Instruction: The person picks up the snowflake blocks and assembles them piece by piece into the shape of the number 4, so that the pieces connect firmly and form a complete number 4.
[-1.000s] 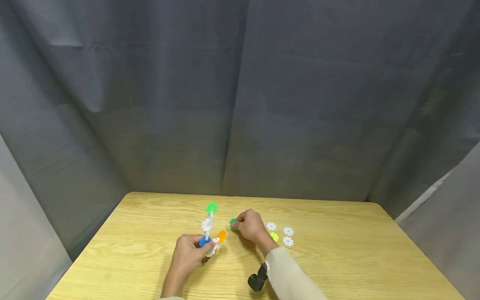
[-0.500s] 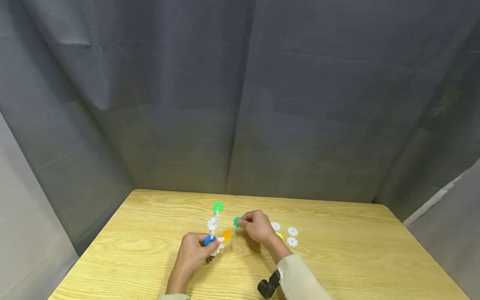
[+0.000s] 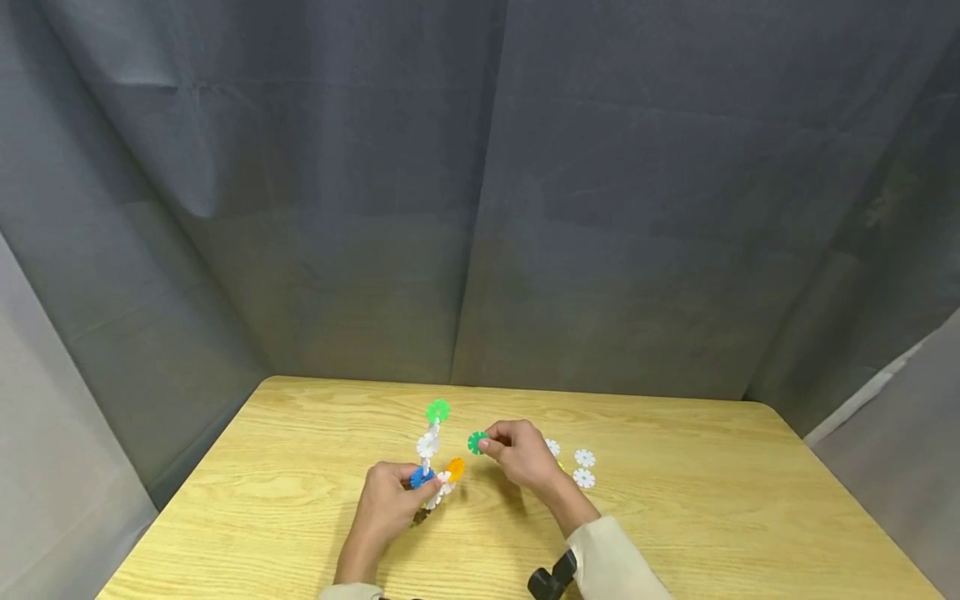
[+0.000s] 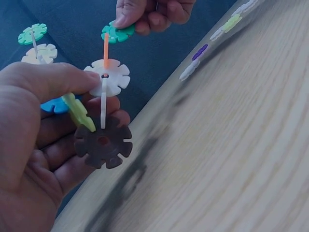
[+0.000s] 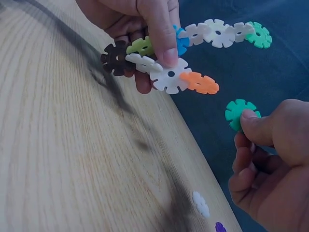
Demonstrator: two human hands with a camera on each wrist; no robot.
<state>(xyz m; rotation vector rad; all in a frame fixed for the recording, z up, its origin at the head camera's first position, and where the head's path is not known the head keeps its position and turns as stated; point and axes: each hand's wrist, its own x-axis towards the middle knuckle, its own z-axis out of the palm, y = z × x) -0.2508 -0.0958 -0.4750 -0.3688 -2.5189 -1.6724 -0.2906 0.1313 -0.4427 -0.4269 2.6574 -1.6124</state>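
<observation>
My left hand (image 3: 388,502) grips a chain of notched plastic snowflake discs above the table. Its thumb presses on a white disc (image 5: 171,76) beside the orange disc (image 5: 200,83) at one end. From a brown disc (image 4: 104,144) at the bend, a yellow-green disc (image 5: 140,46) leads to a blue one (image 3: 422,477), then white ones (image 3: 427,444) up to a light green disc (image 3: 438,411) at the other end. Between thumb and fingers, my right hand (image 3: 522,454) pinches a separate green snowflake disc (image 5: 237,113). In the right wrist view, a gap separates it from the orange disc.
Loose white discs (image 3: 584,458) and a yellow one (image 4: 232,22) lie on the wooden table (image 3: 712,500), right of my right hand. A purple disc (image 4: 200,51) lies among them in the left wrist view. A grey curtain (image 3: 600,208) hangs behind the table.
My right hand has lifted the green disc slightly off the table while pinching it. The left hand keeps its grip on the chain, and the head view has shifted a little.
</observation>
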